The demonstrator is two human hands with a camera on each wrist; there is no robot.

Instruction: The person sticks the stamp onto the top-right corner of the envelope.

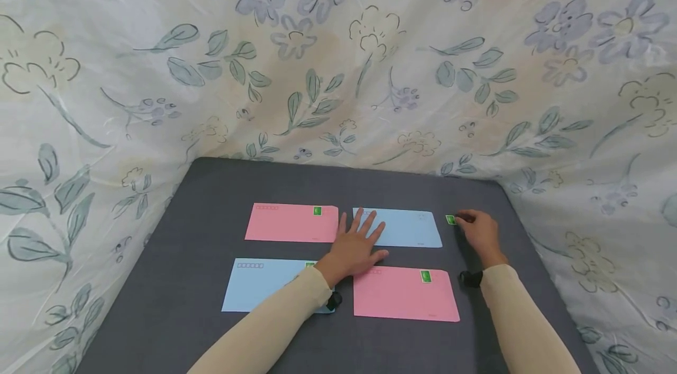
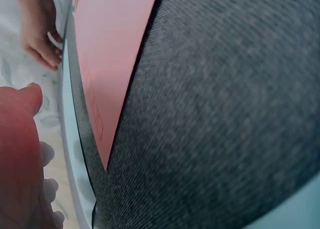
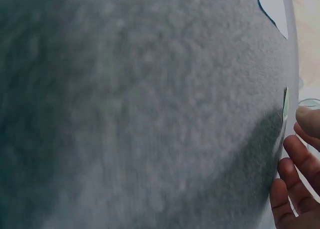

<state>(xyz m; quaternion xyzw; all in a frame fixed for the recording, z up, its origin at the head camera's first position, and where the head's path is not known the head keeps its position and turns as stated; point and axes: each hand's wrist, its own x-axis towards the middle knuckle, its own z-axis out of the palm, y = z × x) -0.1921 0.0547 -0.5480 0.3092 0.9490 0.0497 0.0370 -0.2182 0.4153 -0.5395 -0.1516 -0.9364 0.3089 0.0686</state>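
My left hand point(image 1: 353, 250) lies with fingers spread on the left part of a blue envelope point(image 1: 409, 229), its thumb over the gap above a pink envelope point(image 1: 407, 297). My right hand point(image 1: 480, 234) pinches the edge of a small green postage stamp point(image 1: 451, 220) between thumb and fingertips, just right of that blue envelope. In the right wrist view the stamp point(image 3: 285, 105) shows almost edge-on by the thumb, low over the dark cloth. The blue envelope's upper right corner bears no green stamp.
Another pink envelope point(image 1: 291, 224) lies at back left with a green stamp point(image 1: 317, 210). Under my left forearm is a second blue envelope point(image 1: 259, 289), its stamp partly covered. The front right pink envelope has a stamp point(image 1: 425, 276). Floral cloth point(image 1: 328, 68) hangs behind the dark table point(image 1: 174, 286).
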